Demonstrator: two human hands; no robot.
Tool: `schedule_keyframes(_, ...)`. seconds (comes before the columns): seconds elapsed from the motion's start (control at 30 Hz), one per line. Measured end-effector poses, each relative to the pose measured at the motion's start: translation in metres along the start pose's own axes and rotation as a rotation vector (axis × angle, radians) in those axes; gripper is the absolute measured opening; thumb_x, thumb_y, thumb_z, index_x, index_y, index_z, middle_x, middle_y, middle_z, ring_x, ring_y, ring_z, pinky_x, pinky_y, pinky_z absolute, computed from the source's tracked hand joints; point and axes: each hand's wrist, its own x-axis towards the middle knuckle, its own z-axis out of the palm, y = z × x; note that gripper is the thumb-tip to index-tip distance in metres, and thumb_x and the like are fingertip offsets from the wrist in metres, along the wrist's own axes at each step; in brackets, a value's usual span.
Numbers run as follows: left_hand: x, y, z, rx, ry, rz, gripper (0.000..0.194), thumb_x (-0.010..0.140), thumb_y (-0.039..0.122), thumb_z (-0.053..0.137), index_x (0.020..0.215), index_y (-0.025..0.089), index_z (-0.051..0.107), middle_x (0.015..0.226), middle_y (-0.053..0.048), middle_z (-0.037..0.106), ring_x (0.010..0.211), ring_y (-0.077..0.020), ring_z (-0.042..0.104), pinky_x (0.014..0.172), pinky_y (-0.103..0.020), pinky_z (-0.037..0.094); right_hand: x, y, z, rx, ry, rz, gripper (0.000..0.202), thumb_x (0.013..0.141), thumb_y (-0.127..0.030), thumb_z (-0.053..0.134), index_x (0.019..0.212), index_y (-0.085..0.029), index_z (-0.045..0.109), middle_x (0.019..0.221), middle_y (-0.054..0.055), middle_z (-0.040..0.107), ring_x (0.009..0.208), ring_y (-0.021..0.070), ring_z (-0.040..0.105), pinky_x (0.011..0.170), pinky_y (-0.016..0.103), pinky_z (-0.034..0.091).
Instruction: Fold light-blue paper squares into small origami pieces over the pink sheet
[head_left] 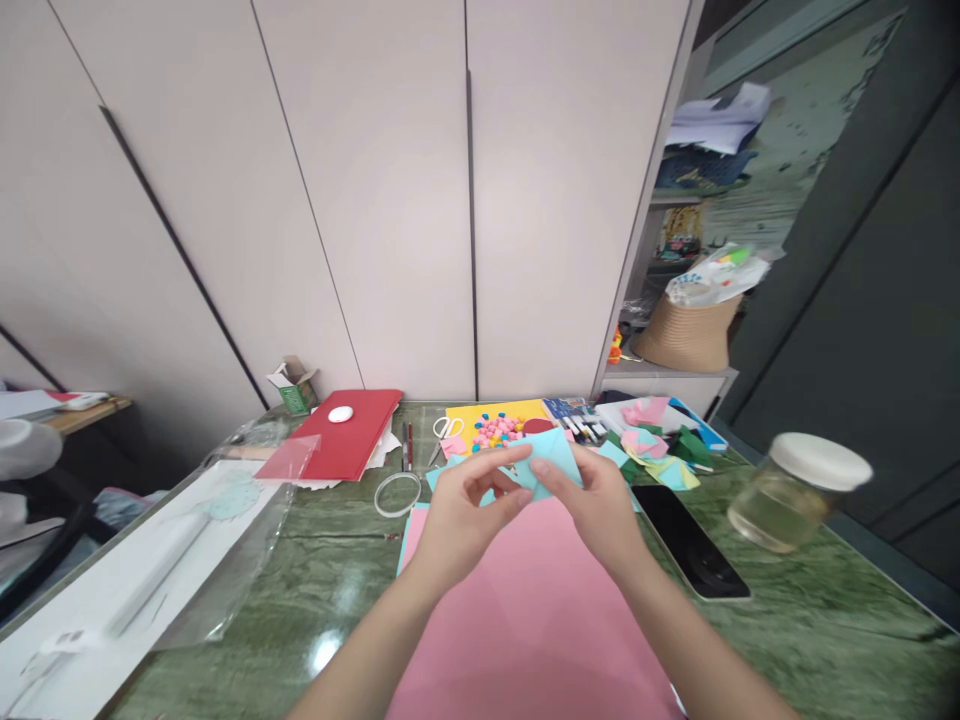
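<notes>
Blue paper (pixel 556 450) is what I've got in my fingers, held up off the desk near the middle. Going left to right: far left there's a white sheet (pixel 135 530) with clear plastic partly over it, then a small green box (pixel 298 398) at the back and a red folder (pixel 341 450) with a white disc (pixel 340 413) sitting on it. Next comes a white ring (pixel 397 495), with scissors (pixel 448 428) behind it (yeah, tidy it ain't).

My left hand (pixel 457 515) is curled into a loose loop, finger and thumb closed on the left side of the blue paper. It's above the far end of a big pink sheet (pixel 536 610), and there are beads (pixel 499 431) piled behind it. My right hand (pixel 604 505) has the other side, thumb pressed flat across the front; its fingers behind are hidden, so can't tell how they sit.

Handling-wise, I'd guess it's next to weightless, crisp enough to keep a crease but easy to crumple or tear. I'd pinch it lightly by the edges, thumbs in front.

Further right are some paper scraps (pixel 679 473), then my phone (pixel 690 545) lying flat, and a lidded jar (pixel 787 500) at the end.
</notes>
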Motion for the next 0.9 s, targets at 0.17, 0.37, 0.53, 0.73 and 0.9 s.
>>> schedule_keyframes(0.17,0.0005,0.0001,0.0008,0.035,0.011,-0.014,0.037,0.068,0.013,0.063,0.104,0.022,0.063,0.064,0.001,0.061,0.062,-0.0111,0.054,0.059,-0.025,0.041,0.001,0.0002,0.0009,-0.013,0.013,0.004,0.017,0.079,-0.032,0.057,0.083,-0.017,0.064,0.071,0.0,0.062,0.066,0.0141,0.054,0.06,0.022,0.043)
schedule_keyframes(0.37,0.0,0.0045,0.0019,0.076,0.024,0.002,0.042,0.065,0.008,0.061,0.105,0.02,0.063,0.068,0.0,0.063,0.064,-0.012,0.055,0.064,-0.028,0.042,0.0009,0.0016,0.0011,-0.007,0.027,0.009,0.015,0.079,-0.031,0.057,0.079,-0.017,0.063,0.071,-0.001,0.063,0.066,0.0138,0.055,0.06,0.021,0.043)
schedule_keyframes(0.53,-0.0006,0.0046,0.0016,0.084,0.035,0.018,0.042,0.065,0.008,0.061,0.105,0.02,0.063,0.072,-0.001,0.064,0.065,-0.0123,0.056,0.064,-0.027,0.043,0.0007,0.0018,-0.0013,0.033,-0.013,0.017,0.016,0.078,-0.032,0.058,0.075,-0.016,0.062,0.069,-0.001,0.061,0.066,0.0138,0.054,0.061,0.022,0.043)
schedule_keyframes(0.73,-0.0005,0.0022,0.0022,0.071,0.062,0.06,0.041,0.067,0.007,0.059,0.106,0.021,0.062,0.076,0.0,0.065,0.067,-0.01,0.057,0.074,-0.027,0.045,0.0029,0.0031,-0.0038,0.085,-0.147,0.071,0.018,0.076,-0.032,0.062,0.076,-0.014,0.063,0.072,0.002,0.062,0.071,0.0168,0.055,0.066,0.027,0.045)
schedule_keyframes(0.9,-0.0009,-0.0011,0.0015,0.114,0.064,0.119,0.042,0.07,0.006,0.059,0.107,0.025,0.062,0.096,-0.002,0.065,0.073,-0.0097,0.059,0.078,-0.026,0.044,0.0031,0.0047,-0.0029,0.106,-0.136,0.09,0.018,0.075,-0.032,0.062,0.078,-0.014,0.064,0.073,0.003,0.062,0.073,0.018,0.055,0.067,0.03,0.046)
